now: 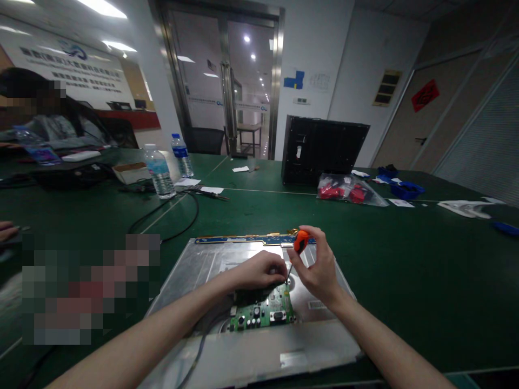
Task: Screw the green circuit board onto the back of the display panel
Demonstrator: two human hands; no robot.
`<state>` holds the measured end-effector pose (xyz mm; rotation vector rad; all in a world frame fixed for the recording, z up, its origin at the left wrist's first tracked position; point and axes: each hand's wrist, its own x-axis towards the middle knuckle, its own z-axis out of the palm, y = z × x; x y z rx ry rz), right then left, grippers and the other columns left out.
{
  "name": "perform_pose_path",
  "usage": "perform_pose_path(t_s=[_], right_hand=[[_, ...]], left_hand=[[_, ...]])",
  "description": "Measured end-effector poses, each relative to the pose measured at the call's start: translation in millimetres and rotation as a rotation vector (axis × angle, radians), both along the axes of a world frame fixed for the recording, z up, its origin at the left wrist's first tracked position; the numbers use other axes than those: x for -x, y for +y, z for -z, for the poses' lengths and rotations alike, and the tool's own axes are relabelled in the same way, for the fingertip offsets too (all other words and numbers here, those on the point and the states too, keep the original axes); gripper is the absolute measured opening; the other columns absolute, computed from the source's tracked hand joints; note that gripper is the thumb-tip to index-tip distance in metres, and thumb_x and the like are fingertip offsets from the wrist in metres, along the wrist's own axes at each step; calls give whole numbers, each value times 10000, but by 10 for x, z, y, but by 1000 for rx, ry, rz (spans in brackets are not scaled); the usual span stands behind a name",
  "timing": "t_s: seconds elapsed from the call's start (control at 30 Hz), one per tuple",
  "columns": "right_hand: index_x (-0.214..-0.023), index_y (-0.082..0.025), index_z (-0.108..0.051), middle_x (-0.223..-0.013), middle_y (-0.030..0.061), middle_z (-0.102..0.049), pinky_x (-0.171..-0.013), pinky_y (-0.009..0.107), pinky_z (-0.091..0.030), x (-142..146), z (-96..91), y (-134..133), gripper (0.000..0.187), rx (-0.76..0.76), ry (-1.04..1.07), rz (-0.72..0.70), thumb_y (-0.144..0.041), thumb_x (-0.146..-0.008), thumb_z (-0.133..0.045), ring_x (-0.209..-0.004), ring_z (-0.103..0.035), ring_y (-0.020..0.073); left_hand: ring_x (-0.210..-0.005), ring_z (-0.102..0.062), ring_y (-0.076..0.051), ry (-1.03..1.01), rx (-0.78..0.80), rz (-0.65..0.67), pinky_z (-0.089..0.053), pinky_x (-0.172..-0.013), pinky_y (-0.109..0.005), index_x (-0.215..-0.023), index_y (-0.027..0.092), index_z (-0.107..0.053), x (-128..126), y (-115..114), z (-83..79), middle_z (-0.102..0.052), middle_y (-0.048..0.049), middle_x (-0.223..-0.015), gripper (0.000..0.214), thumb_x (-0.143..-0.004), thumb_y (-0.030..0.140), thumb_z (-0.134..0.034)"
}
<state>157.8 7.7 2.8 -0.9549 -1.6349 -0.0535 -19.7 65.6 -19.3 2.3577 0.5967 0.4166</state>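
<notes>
A flat silver metal panel [243, 356] lies on the green table in front of me, with a green circuit board [263, 312] on its middle. My right hand [318, 267] is closed around a small screwdriver with an orange handle [300, 241], held upright with its tip down at the board's upper edge. My left hand [261, 270] is curled with its fingertips pressed on the board's top edge, right beside the screwdriver tip. A narrow blue strip board [227, 239] runs along the panel's far edge.
Two water bottles [159, 172] stand at the back left with black cables [178, 216] nearby. A black panel [320, 151] stands upright behind a clear bag of red parts [348, 192]. Blue trays [407, 190] lie at the right. Another person sits at the far left.
</notes>
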Motion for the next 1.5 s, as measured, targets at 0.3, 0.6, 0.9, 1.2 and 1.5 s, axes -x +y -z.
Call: perform_pose_path(t_s=[0.3, 0.6, 0.9, 1.2, 1.5], right_hand=[[-1183, -222, -505, -949, 54, -636, -736, 347, -525, 3, -23, -7, 321, 13, 4, -17, -255, -876, -591, -822, -627, 204], [-1231, -210, -402, -933, 55, -671, -759, 351, -551, 20, 23, 0, 395, 76, 115, -108, -194, -859, -535, -851, -672, 200], [-1214, -195, -497, -1048, 83, -587, -798, 365, -522, -5, -42, -12, 332, 0, 1, -32, -231, -885, -527, -933, -598, 220], [-1202, -214, -523, -987, 61, -578, -755, 346, -514, -8, -63, 9, 326, -34, -11, -15, -260, -889, -604, -875, -587, 214], [-1224, -210, -494, -987, 56, -592, -755, 337, -512, -3, -53, -13, 346, -31, 1, -40, -188, -880, -525, -863, -592, 200]], left_hand=[[-708, -605, -145, -3, 45, 3, -440, -675, -204, -823, 139, -685, -7, -17, -54, -669, 4, -745, 92, -808, 81, -616], [-679, -601, -139, -20, 54, -3, -434, -669, -205, -789, 137, -684, -8, -14, -51, -666, 11, -715, 90, -793, 62, -635], [-709, -614, -149, -34, 69, 16, -449, -679, -207, -807, 142, -700, 3, 3, -25, -681, 5, -742, 66, -807, 102, -648], [-674, -598, -136, -42, 74, -2, -441, -685, -207, -803, 140, -713, -6, -8, -22, -680, 8, -721, 99, -793, 73, -640], [-710, -616, -149, -41, 50, 15, -445, -695, -213, -804, 144, -704, 1, 5, -7, -681, 4, -743, 80, -802, 76, -663]])
